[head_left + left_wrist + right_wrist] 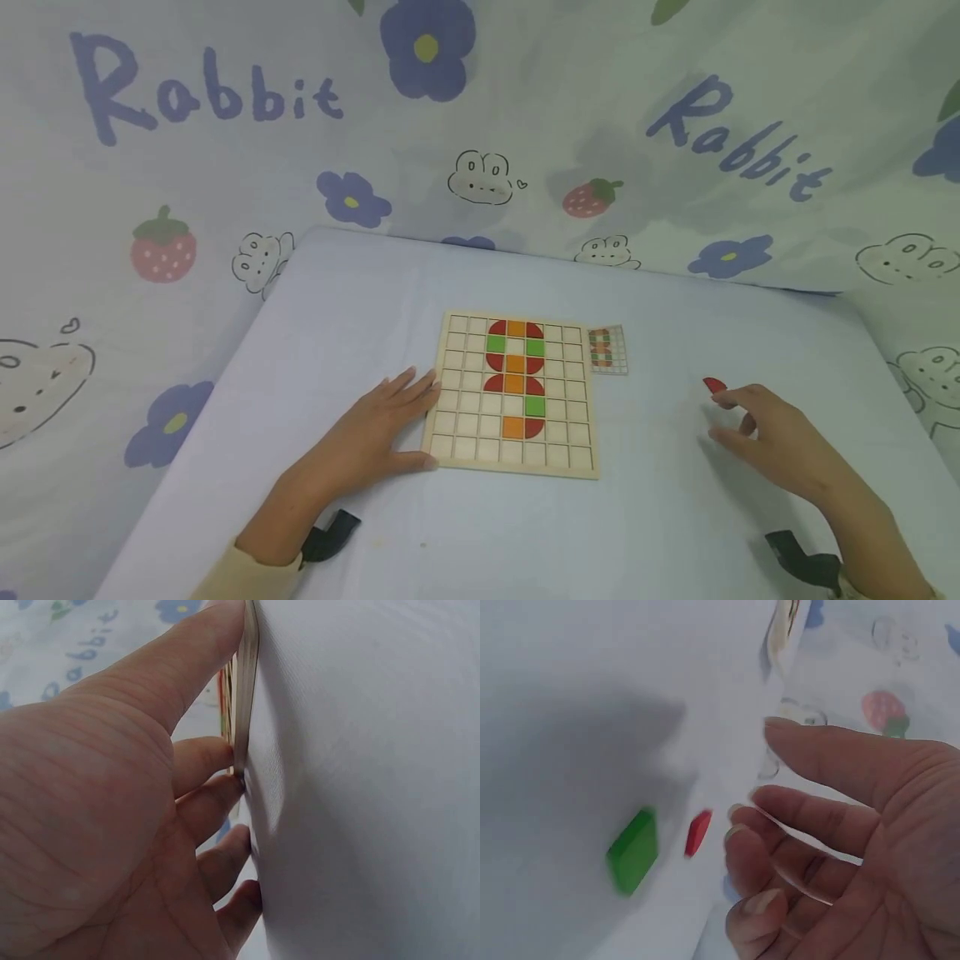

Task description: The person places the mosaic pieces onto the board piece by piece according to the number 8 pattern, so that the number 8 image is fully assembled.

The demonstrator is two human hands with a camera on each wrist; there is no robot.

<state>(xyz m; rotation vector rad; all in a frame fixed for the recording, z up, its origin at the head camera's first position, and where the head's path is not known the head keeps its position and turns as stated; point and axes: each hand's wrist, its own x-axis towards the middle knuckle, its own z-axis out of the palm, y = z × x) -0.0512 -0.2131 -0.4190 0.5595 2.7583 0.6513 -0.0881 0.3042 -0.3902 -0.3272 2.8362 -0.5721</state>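
A square wooden grid board (pixel 558 410) lies on the white table, with red quarter-circle, orange square and green square pieces set in its cells. My left hand (pixel 367 435) rests at the board's left side, thumb by the lower corner and fingertips touching the edge. Off to the right, my right hand (pixel 780 442) hovers with loosely bent fingers and nothing between them. Just beyond its index fingertip lies a red quarter-circle piece (pixel 713 385). In the right wrist view a green square piece (pixel 634 855) lies near that red one; the hand hides it from the head view.
A small pattern card (pixel 617 360) with a grid and coloured shapes lies against the board's upper right edge. Behind the table hangs a printed cloth (pixel 525 125) with flowers, rabbits and strawberries. Dark straps (pixel 802 562) sit at both wrists.
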